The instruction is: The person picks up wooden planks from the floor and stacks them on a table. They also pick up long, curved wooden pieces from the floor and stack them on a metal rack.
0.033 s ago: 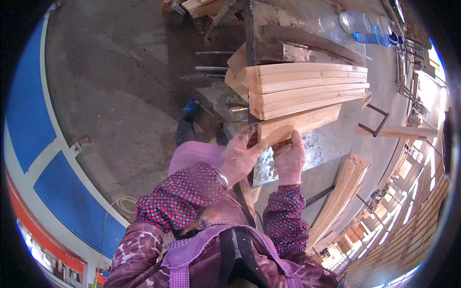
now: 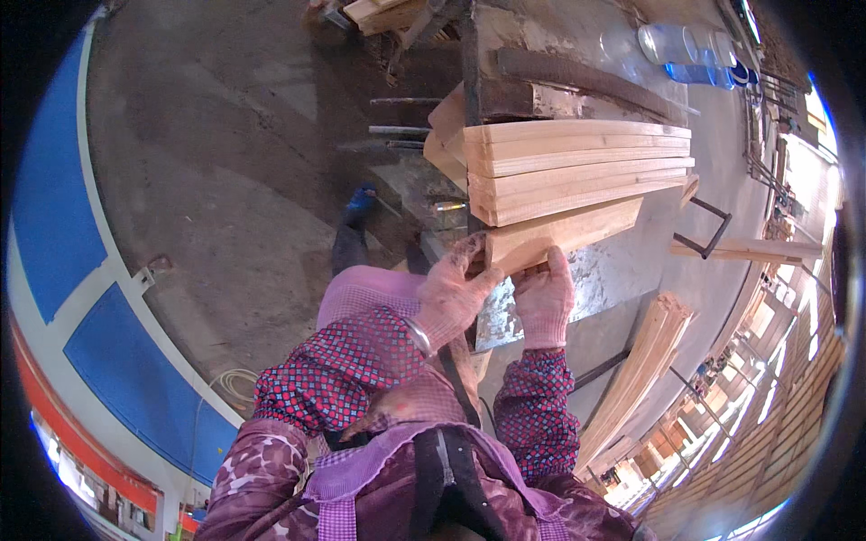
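Both hands wear pale pink work gloves. My left hand (image 2: 451, 293) grips the near left end of a wooden board (image 2: 564, 233), its fingers and thumb closed at the corner. Along the board's near edge, my right hand (image 2: 546, 302) pinches with its thumb on top; its other fingers are mostly hidden underneath. The board is tilted and lies just on the near side of a stack of pale planks (image 2: 577, 167). Below the hands a worn, shiny metal sheet (image 2: 591, 284) shows on the table.
Beyond the stack lies a dark beam (image 2: 586, 79). Clear plastic bottles (image 2: 667, 43) stand at the far right. More planks (image 2: 640, 379) lie to my near right, by a dark metal bracket (image 2: 708, 230). Blue and white panels (image 2: 135, 361) run along the left, with a coiled cable (image 2: 236, 386) nearby.
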Demonstrator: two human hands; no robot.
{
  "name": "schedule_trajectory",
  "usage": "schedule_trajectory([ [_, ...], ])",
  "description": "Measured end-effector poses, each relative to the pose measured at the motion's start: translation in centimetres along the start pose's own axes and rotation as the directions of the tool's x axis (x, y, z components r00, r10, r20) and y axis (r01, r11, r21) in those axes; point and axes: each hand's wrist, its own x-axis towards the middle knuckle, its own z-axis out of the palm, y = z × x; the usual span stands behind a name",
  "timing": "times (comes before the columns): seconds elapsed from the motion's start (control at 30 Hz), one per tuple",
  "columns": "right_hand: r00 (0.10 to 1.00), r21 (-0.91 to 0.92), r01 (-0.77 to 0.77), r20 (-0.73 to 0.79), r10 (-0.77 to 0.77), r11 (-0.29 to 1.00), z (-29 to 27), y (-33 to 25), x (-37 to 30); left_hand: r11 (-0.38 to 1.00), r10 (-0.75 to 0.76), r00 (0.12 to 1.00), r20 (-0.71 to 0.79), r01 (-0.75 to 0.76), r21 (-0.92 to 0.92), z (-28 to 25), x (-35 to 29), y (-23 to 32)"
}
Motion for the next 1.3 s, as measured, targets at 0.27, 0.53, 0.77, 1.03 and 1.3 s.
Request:
schedule_trajectory([
  [0.27, 0.99, -0.151, 0.132, -0.018, -0.137, 0.98, 0.7, -0.6, -0.6, 0.991, -0.092, 0.994, 0.055, 0.097, -0.093, 0.1, 0.0, 0.8],
  [0.53, 0.961, -0.259, 0.276, 0.05, -0.273, 0.926, 4.5, -1.9, -0.1, 0.703, -0.329, 0.941, 0.083, 0.302, -0.643, 0.4, 1.1, 2.7],
  [0.77, 0.96, -0.172, 0.277, 0.086, -0.266, 0.945, 3.2, -0.7, 0.3, 0.732, -0.318, 0.945, 0.073, 0.294, -0.614, -0.1, 2.1, 1.4],
  [1.03, 0.912, -0.262, 0.374, -0.072, -0.405, 0.89, -6.9, 2.4, -4.7, 0.86, -0.355, 0.927, 0.12, 0.374, -0.348, 1.3, -0.2, 0.2],
  [1.3, 0.883, 0.258, 0.361, -0.405, -0.239, 0.896, -17.6, 9.4, -12.2, 0.588, -0.532, 0.701, 0.475, -0.098, 0.803, 3.0, -4.3, -7.8],
])
